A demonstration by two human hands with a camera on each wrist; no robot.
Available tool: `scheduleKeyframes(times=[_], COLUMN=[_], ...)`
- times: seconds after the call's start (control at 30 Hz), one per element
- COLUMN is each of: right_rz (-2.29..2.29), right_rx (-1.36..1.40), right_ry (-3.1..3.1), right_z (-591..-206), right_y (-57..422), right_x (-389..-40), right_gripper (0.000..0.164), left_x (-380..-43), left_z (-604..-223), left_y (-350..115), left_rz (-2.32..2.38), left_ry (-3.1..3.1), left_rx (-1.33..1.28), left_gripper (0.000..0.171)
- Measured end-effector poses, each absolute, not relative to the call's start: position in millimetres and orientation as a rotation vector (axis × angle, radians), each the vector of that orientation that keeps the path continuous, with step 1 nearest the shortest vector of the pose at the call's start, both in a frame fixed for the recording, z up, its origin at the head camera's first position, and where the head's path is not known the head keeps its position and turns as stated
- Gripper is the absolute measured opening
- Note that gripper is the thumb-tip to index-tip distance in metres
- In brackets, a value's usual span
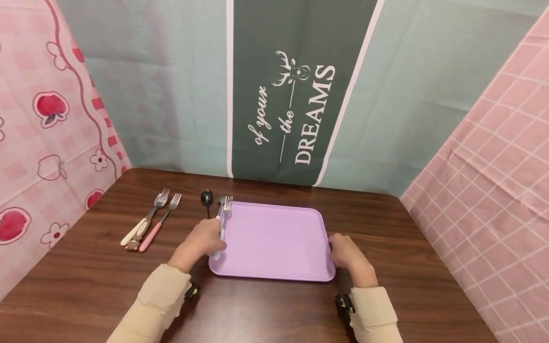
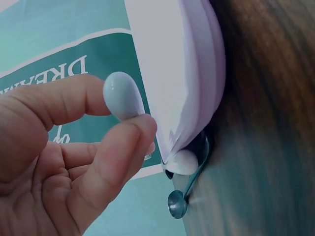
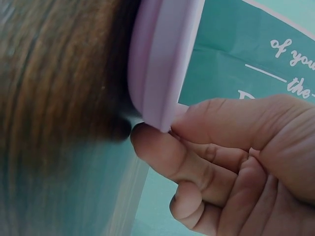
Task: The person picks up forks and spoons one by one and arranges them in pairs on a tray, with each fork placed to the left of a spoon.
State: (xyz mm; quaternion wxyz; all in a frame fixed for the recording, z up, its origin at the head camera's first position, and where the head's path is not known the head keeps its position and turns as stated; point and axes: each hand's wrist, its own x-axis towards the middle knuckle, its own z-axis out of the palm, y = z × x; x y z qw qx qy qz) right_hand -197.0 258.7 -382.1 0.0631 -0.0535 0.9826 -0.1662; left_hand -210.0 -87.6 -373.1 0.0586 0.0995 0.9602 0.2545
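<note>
My left hand (image 1: 207, 238) is above the left edge of the purple tray (image 1: 274, 243). Its thumb and index finger pinch the pale handle (image 2: 122, 96) of a fork (image 1: 228, 206), whose tines point toward the back. My right hand (image 1: 345, 252) grips the tray's right rim (image 3: 165, 73) between thumb and fingers. Close beside the tray's back left corner lies a spoon (image 1: 221, 199), partly hidden by the fork and the left hand. A black spoon (image 1: 207, 197) is just left of it, its handle running behind the hand.
Farther left on the wooden table (image 1: 274, 314) lie a fork with a cream handle (image 1: 134, 232), a spoon with a brown bear handle (image 1: 134, 244) and a fork with a pink handle (image 1: 151, 237). Fabric panels (image 1: 171, 95) stand behind and at both sides.
</note>
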Motion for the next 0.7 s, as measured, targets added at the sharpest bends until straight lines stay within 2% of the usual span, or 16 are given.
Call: scheduleKeyframes(times=[0.7], right_rz=[-0.488], right_rx=[-0.192], right_ry=[3.010], right_z=[-384], right_y=[258], right_x=[-195], right_gripper=[0.009], left_x=[-209], left_z=[-385], left_y=[-81], left_rz=[0.745], left_ry=[2.904], left_rx=[0.313], left_gripper=[0.018])
